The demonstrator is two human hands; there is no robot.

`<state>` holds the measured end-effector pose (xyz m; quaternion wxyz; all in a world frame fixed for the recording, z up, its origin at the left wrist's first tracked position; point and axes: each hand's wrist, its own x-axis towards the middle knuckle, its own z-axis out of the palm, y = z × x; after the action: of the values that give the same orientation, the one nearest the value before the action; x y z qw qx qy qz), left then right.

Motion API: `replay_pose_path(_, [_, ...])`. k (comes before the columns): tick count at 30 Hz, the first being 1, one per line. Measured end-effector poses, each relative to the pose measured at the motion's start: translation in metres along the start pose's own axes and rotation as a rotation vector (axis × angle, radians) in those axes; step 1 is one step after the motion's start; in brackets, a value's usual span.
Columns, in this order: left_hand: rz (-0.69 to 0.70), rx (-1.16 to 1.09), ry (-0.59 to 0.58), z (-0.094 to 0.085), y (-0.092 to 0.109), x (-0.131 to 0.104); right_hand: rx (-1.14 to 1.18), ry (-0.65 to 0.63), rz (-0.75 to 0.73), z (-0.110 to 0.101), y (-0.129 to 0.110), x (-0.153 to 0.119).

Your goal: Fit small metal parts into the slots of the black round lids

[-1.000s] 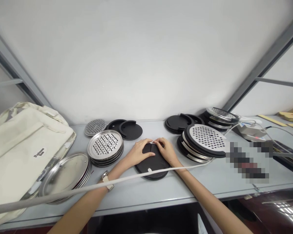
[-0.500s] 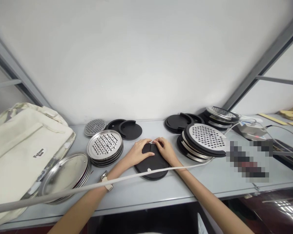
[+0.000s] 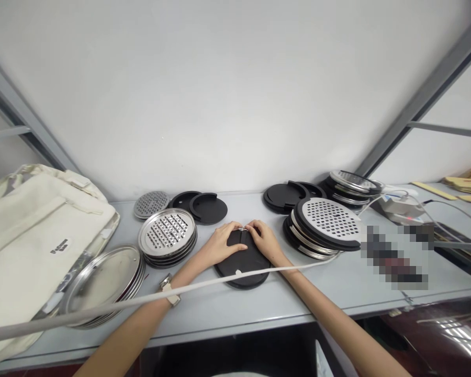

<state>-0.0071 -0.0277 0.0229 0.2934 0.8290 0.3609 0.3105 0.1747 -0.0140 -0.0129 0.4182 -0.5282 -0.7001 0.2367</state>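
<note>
A black round plate (image 3: 241,264) with a groove and a white spot near its front lies on the grey table. My left hand (image 3: 223,245) grips its left side, thumb across the top and fingers at the far edge. On the opposite side, my right hand (image 3: 264,240) is closed with bent fingers at a small shiny metal piece (image 3: 242,229) on that far edge. The fingertips of both hands nearly meet there and partly hide the piece.
A stack of grater discs (image 3: 167,234) and plain metal discs (image 3: 102,280) stand left, beside a cream bag (image 3: 31,246). Black rimmed discs (image 3: 209,208) lie behind. To the right is a stack topped by a perforated disc (image 3: 332,222). A pale cord (image 3: 204,284) crosses in front.
The view has shifted very slightly. Both hands stay on the black plate at the metal piece, with barely any finger movement.
</note>
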Motion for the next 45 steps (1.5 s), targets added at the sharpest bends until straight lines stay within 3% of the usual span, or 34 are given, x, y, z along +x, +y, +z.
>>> replay_pose_path(34, [0.008,-0.076,0.003,0.0027,-0.0058,-0.0027,-0.060,-0.056,-0.043,0.0019,-0.0009,-0.0026])
replay_pose_path(45, [-0.035,0.061,-0.033,-0.0002,0.0004,-0.0048,0.009,-0.020,-0.011,0.0019,-0.0018,0.0003])
